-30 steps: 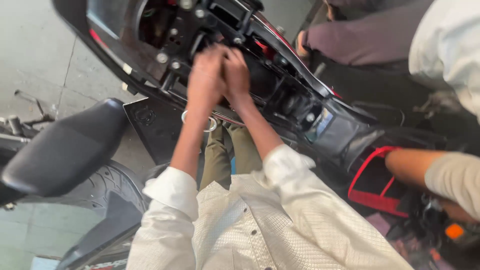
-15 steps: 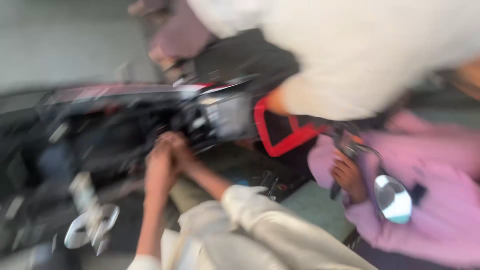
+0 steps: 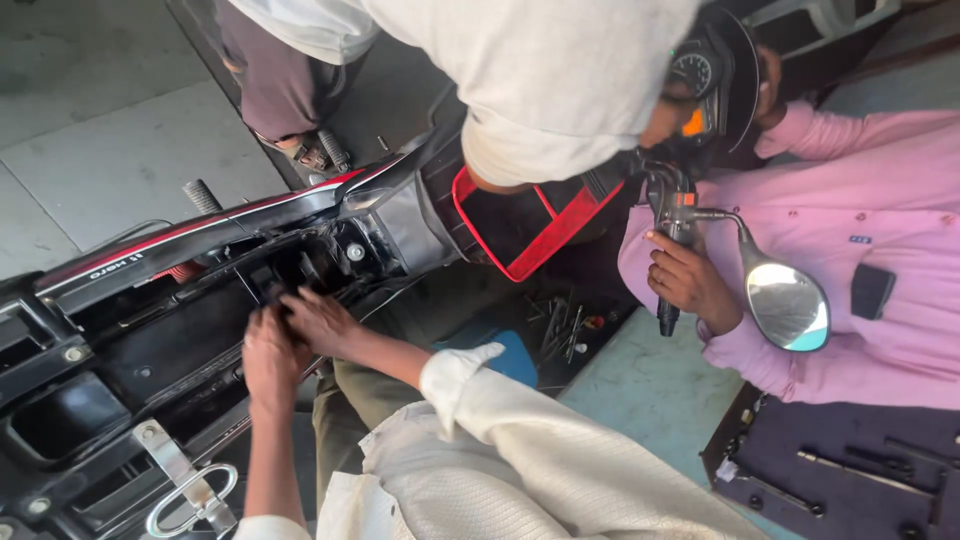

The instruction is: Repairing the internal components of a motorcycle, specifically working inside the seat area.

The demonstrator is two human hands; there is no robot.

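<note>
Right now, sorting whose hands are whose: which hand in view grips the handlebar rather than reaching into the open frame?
The pink-sleeved co-worker's hand, closed on the dark handlebar grip beside the round mirror. The wearer's left hand and right hand reach into the black frame.

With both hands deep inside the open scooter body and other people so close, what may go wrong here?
1. The left hand and right hand press together in a tight gap of the scooter frame; fingers might get pinched or scraped on metal edges.
2. A person in a pink shirt grips the handlebar; if it turns, the body may shift.
3. Loose tools lie on the floor nearby and may be stepped on.
</note>
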